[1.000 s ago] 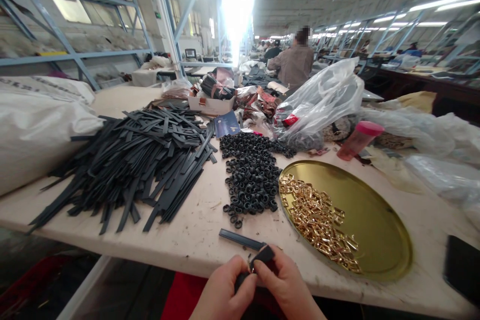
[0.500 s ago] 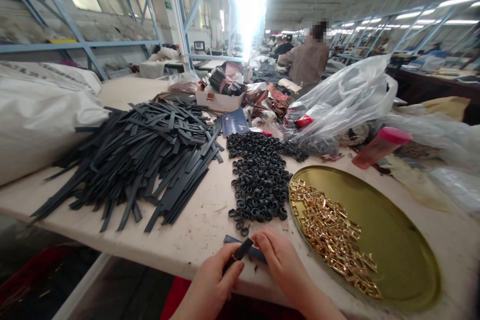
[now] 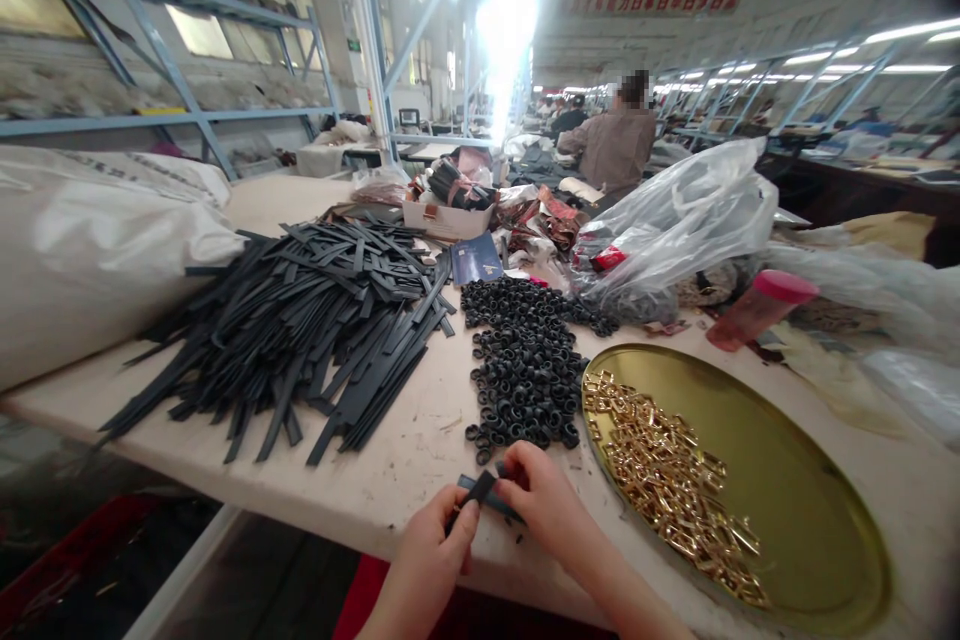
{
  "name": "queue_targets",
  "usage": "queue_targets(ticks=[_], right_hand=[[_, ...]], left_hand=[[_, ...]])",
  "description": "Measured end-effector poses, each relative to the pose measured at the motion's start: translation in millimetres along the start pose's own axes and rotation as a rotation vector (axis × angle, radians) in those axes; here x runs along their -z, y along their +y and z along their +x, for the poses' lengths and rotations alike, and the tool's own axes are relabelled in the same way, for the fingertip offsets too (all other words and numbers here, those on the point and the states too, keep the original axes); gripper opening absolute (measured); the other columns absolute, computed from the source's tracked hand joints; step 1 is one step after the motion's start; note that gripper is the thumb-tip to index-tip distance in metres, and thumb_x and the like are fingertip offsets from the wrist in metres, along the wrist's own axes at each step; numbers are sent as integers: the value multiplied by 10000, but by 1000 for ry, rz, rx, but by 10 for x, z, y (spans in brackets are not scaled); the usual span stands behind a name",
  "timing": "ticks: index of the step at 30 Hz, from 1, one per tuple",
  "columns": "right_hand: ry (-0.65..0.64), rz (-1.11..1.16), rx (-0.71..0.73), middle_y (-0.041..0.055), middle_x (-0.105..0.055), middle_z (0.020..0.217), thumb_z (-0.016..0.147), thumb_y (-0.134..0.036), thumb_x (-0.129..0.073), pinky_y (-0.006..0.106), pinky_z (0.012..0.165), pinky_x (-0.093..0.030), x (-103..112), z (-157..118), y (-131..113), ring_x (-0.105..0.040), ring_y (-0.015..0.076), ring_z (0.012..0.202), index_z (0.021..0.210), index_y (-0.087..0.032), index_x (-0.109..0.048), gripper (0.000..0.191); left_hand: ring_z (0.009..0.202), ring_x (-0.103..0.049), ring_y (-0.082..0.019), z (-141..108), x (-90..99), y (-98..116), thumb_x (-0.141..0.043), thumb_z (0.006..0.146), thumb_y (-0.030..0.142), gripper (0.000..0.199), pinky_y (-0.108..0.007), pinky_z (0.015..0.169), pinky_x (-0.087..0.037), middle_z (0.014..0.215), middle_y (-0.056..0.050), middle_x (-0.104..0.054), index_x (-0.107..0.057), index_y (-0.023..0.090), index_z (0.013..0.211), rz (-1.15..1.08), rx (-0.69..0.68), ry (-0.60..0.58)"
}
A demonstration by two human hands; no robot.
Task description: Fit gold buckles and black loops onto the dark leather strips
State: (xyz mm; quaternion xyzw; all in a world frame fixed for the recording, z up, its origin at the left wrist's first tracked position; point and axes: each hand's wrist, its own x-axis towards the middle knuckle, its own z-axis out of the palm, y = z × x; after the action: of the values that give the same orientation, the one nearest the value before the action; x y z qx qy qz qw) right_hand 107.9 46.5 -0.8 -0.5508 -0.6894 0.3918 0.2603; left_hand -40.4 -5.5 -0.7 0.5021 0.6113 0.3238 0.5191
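My left hand [image 3: 433,538] is closed on a short black strap [image 3: 481,486], whose end sticks up between thumb and forefinger. Close beside that end, my right hand [image 3: 541,492] pinches a small black loop [image 3: 503,469], partly covered by the fingers. Another dark strap [image 3: 507,508] lies flat on the table just under both hands. Beyond the hands spreads a heap of black loops [image 3: 525,370]. To the right, an oval gold tray [image 3: 787,450] carries a pile of gold-coloured metal buckles [image 3: 667,480].
A large pile of black strips [image 3: 315,320] covers the table's left side, beside a white sack [image 3: 97,250]. Farther back are a blue booklet [image 3: 477,260], a white box [image 3: 442,218], a clear plastic bag [image 3: 682,220] and a pink-lidded cup [image 3: 761,308]. A person [image 3: 615,140] is farther off.
My right hand has drawn its fingers into a pinch near the strap's end, where a black loop now shows. My left hand keeps its hold on the strap. The camera view has shifted slightly.
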Motion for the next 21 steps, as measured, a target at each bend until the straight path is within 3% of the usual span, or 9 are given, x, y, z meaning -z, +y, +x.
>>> queue_targets(ticks=[3, 6, 12, 16, 19, 21], right_hand=[[-130, 555, -180, -62, -464, 547, 695, -310, -625, 222, 494, -325, 76, -138, -46, -424, 98, 505, 648, -186, -486, 192], [-126, 799, -224, -46, -507, 557, 695, -411, -625, 228, 534, -359, 91, -276, -42, -441, 91, 516, 654, -165, -511, 274], [43, 749, -147, -41, -535, 531, 625, -475, -674, 239, 519, -385, 43, -409, 86, -488, 108, 500, 670, -170, -537, 338], [-34, 668, -161, -25, -570, 546, 629, -490, -661, 255, 533, -403, 77, -459, 110, -518, 123, 507, 764, -157, -616, 361], [-91, 671, -166, -26, -564, 523, 632, -493, -656, 260, 547, -408, 120, -491, 95, -516, 124, 511, 753, -152, -631, 363], [-53, 696, -178, -28, -561, 531, 637, -495, -653, 252, 546, -402, 137, -509, 84, -503, 114, 511, 756, -150, -620, 367]], left_hand=[[417, -367, -86, -52, -59, 97, -392, 822, 391, 272, -185, 439, -303, 461, 82, -383, -528, 164, 760, 11, -48, 21], [432, -373, -86, -121, -124, 148, -391, 815, 378, 282, -186, 438, -301, 492, 70, -394, -549, 150, 761, 14, -78, 19], [370, -337, -75, -176, -134, 150, -393, 807, 341, 264, -175, 379, -241, 422, 89, -349, -567, 145, 771, 74, -26, -167], [347, -339, -70, -144, -104, 227, -413, 792, 302, 220, -169, 359, -238, 410, 92, -358, -569, 152, 753, 97, -15, -299], [377, -367, -70, -143, -135, 281, -411, 793, 286, 211, -171, 385, -275, 446, 82, -390, -566, 147, 754, 103, -29, -307], [451, -420, -76, -157, -164, 295, -413, 784, 227, 165, -174, 448, -326, 526, 67, -463, -537, 148, 858, 47, -58, -262]])
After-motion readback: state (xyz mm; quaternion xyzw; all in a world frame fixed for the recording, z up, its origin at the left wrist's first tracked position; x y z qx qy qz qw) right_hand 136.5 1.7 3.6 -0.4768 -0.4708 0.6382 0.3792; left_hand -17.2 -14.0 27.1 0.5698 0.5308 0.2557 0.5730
